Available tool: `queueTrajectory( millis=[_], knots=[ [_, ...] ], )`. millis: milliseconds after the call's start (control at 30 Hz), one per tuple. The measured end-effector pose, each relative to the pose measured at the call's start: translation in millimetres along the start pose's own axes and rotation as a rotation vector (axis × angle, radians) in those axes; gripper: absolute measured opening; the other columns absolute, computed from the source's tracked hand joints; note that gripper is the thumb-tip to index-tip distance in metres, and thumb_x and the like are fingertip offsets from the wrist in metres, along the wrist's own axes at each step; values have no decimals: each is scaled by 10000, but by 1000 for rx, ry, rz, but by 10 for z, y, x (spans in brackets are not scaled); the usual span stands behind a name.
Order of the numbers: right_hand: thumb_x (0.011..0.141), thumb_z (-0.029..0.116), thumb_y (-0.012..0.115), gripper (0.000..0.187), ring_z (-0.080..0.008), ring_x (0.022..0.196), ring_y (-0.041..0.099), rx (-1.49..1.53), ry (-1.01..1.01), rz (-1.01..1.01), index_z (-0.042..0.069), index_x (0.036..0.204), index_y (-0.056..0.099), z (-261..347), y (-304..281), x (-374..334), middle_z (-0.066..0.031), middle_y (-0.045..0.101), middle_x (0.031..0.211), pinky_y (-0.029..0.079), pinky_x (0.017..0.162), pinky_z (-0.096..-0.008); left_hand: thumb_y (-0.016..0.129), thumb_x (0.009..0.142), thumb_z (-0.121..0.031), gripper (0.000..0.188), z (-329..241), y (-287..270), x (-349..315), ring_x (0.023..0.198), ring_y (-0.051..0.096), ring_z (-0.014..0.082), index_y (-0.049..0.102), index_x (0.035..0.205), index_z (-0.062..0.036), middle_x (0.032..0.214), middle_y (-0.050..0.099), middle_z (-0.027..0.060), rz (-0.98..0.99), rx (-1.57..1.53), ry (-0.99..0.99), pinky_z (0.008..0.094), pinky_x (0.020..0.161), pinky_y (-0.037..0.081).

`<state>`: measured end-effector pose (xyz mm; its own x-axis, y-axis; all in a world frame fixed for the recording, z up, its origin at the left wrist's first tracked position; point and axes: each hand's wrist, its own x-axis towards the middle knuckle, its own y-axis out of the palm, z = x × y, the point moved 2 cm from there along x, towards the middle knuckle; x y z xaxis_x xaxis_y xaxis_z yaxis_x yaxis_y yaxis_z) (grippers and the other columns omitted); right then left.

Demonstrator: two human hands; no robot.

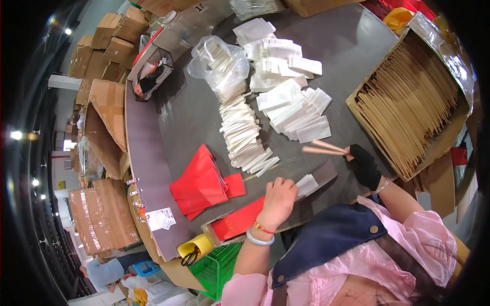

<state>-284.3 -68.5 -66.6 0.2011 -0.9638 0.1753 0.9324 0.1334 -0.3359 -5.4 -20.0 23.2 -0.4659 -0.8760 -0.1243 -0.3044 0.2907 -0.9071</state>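
My left hand (pixel 279 200), bare with bracelets at the wrist, rests with curled fingers over a long red packet (pixel 238 219) near the table's front edge. Its fingertips are hidden, so what they grip cannot be made out. Just right of it, a small white packet (pixel 307 184) lies on a dark, see-through strip (pixel 325 174). My right hand (pixel 363 167), in a black fingerless glove, pinches two tan wooden sticks (pixel 325 148) that point left above the table. Beyond them lie white paper packets (pixel 293 109) in loose piles and a row of narrow white packets (pixel 240 132).
A cardboard box (pixel 408 102) full of long sticks stands at the right. Red packets (pixel 201 183) lie left of my left hand. A clear plastic bag (pixel 218 61), a wire basket (pixel 154 74), a yellow holder with scissors (pixel 196 248) and a green crate (pixel 217 270) are around the table.
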Motion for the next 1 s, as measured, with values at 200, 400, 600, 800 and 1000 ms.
queueTrajectory(
  millis=[200,400,600,800,1000],
  knots=[
    [851,113,649,255,-324,766,599,-265,-227,276,90,1104,664,240,-78,299,-130,617,839,485,686,-404,661,761,-101,120,3,250,-105,1016,524,281,658,880,-87,1035,590,50,-195,-43,-171,417,829,406],
    [850,234,653,244,-298,765,610,-592,-129,629,215,1088,702,395,-90,346,-112,586,758,489,668,-414,806,672,-227,449,12,142,-505,1073,501,317,670,1075,-83,1117,588,105,-391,-42,-357,442,930,398],
    [807,236,689,158,-319,782,614,-435,-268,604,164,946,706,302,395,263,-129,612,798,489,653,-426,862,589,-252,736,71,314,-582,1152,469,344,586,1245,-63,1239,537,105,-316,-58,-341,468,992,373],
    [778,111,707,122,-324,797,608,-236,-37,387,57,879,665,103,539,183,-154,615,861,498,708,-421,856,572,-191,753,22,351,-498,1131,478,343,569,1250,-35,1213,552,97,-277,-21,-336,447,972,396],
    [684,286,832,509,-290,968,608,-8,87,598,83,1100,617,533,1156,55,-142,612,1040,489,841,-391,746,667,-133,589,44,309,-279,1067,494,357,575,1230,-107,1191,538,136,-371,-24,-221,453,896,430]
  ],
)
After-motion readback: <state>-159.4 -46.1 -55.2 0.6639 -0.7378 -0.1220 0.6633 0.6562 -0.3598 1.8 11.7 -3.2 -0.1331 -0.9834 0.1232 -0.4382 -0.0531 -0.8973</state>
